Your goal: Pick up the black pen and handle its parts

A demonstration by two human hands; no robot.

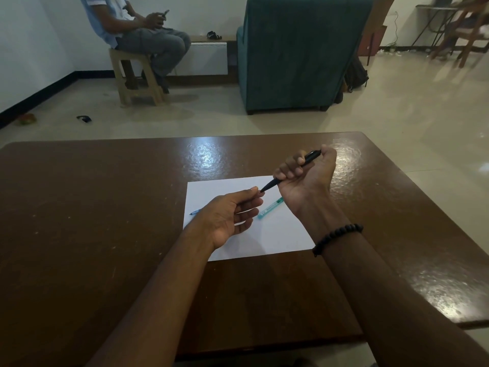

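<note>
My right hand (307,178) grips a black pen (272,184) in its curled fingers, palm up, above the far right corner of a white sheet of paper (277,234). The pen's tip points left toward my left hand (230,218). That hand hovers palm up over the sheet, its thumb and forefinger pinched together right at the pen's tip. A teal pen (270,208) lies on the paper between both hands. A blue pen tip (194,212) pokes out from behind my left hand. A black bead bracelet (336,237) circles my right wrist.
The paper lies on a glossy brown table (92,221). Beyond it stand a teal armchair (299,54) and a person seated on a beige stool (137,75) holding a phone. Wooden chairs (465,27) stand at the far right on the tiled floor.
</note>
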